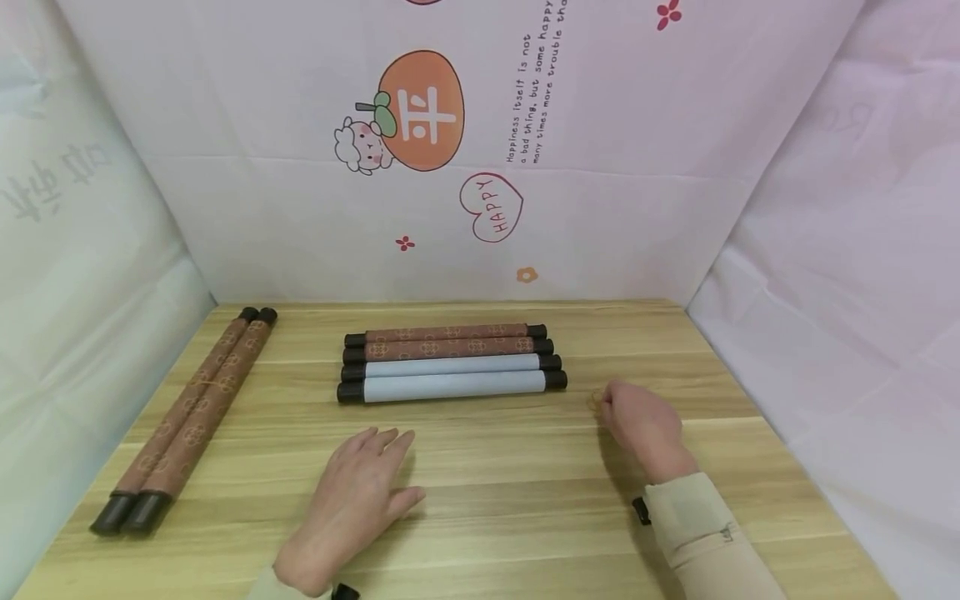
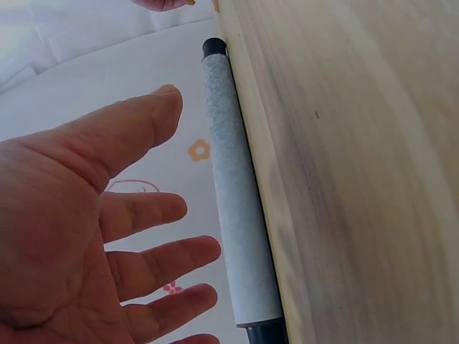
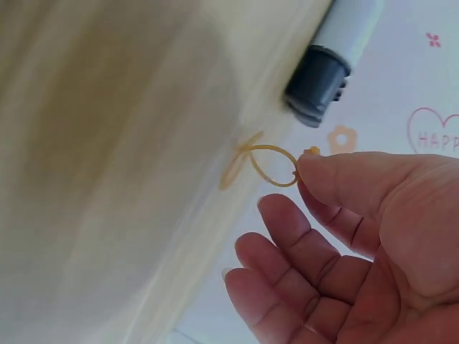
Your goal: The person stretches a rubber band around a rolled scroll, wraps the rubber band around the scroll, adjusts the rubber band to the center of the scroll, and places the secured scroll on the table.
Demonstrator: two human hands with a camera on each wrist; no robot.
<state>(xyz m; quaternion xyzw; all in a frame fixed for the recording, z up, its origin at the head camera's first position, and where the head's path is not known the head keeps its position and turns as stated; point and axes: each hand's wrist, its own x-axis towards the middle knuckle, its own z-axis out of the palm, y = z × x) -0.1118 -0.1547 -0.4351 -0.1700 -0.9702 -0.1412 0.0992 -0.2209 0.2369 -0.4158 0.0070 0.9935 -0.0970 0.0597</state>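
My right hand (image 1: 642,425) pinches a thin yellow rubber band (image 3: 272,147) between thumb and forefinger, above the table to the right of the scrolls. In the right wrist view the band's loop hangs out past the fingertips, and the other fingers are bent. My left hand (image 1: 356,496) holds nothing; its fingers are spread over the table in front of the row. That row has two light blue scrolls (image 1: 453,386) nearest me and two brown patterned scrolls (image 1: 450,347) behind, lying side by side with black end knobs.
At the left, two longer brown scrolls (image 1: 213,400) lie together, with a thin band seemingly around their middle. The wooden tabletop (image 1: 487,517) is enclosed by white printed cloth (image 1: 300,225) at the back and sides.
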